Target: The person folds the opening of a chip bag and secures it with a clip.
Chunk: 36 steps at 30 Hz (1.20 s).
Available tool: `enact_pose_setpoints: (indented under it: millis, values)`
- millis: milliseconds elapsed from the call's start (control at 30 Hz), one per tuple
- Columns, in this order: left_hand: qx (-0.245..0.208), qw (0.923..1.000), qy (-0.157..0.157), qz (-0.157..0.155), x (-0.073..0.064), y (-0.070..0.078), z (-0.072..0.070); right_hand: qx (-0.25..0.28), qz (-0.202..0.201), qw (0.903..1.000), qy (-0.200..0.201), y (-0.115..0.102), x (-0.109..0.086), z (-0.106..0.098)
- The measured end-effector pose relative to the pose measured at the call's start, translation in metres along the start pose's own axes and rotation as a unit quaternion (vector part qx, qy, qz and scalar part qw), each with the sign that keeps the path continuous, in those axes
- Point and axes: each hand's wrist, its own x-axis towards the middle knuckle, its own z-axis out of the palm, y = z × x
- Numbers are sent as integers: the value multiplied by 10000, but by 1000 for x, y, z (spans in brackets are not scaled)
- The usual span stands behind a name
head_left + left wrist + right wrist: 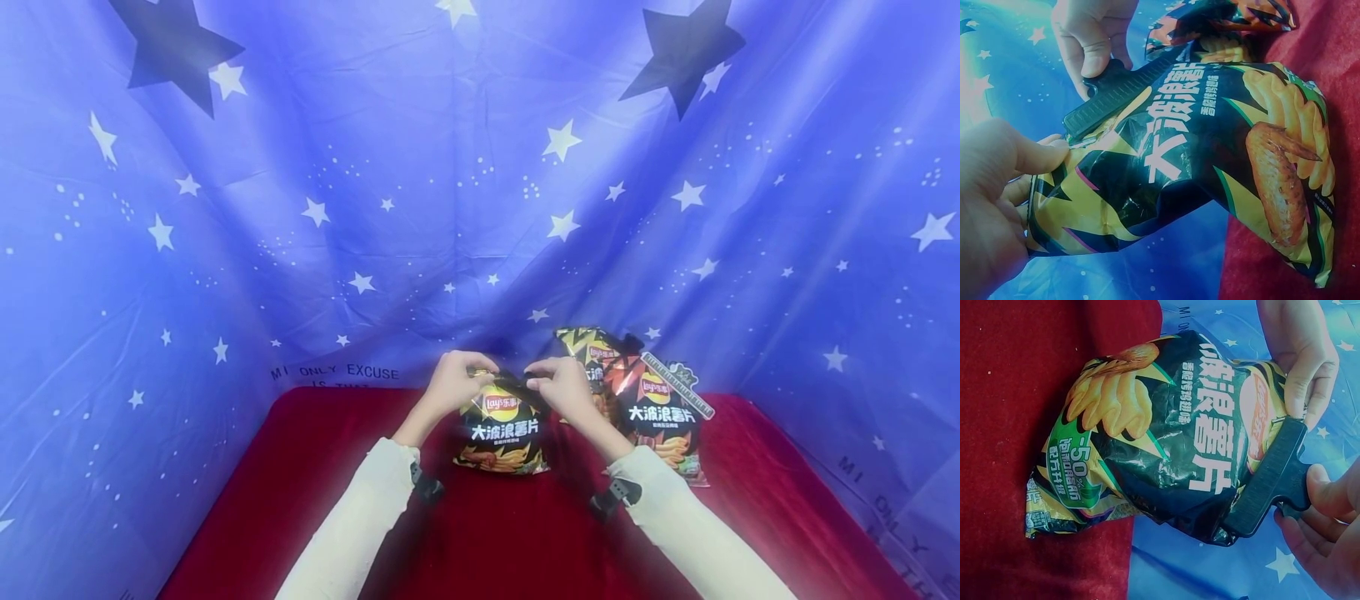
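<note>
A black and yellow Lay's potato chip bag [501, 433] stands at the middle of the red table in the head view, its top between both hands. My left hand [456, 382] pinches the top edge of this bag near one corner, thumb in front in the left wrist view. With thumb and fingers, my right hand [564, 385] grips the handle of a black bag clip [1267, 481]. The clip's long bar lies across the top of the bag, from the right corner to close by the left fingertips. Whether its far side has closed on the bag is hidden.
Right of the hands stand a red and black chip bag [663, 421] and, behind it, a yellow and black one [585, 346]. A pale clip with a keyboard pattern [678, 383] sits at the red bag's top. Blue star-printed cloth [450, 208] hangs behind the red table cover [322, 500].
</note>
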Motion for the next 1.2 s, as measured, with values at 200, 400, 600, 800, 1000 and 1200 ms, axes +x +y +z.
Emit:
enact_pose_setpoints:
  millis: [200, 400, 600, 800, 1000, 1200]
  values:
    - [-20, 10000, -22, -5, 0, 0, -1, 38, -11, 9999, -102, 0, 0, -2]
    - [-38, 10000, 11, -4, 0, 0, 0, 74, -125, 9997, -195, -1, 0, -4]
    - [-67, 10000, 23, -52, 0, -1, 1, 118, -214, 9993, -281, 0, 0, -5]
    - [-49, 10000, 21, 7, -1, -2, 0, 144, -280, 9985, -457, -1, -1, -8]
    - [-47, 10000, 9, 35, -2, -1, 0, 150, -283, 9963, -796, 0, 1, -13]
    - [-48, 10000, 24, 27, -2, 0, -1, 183, -253, 9932, -1124, 2, 5, -17]
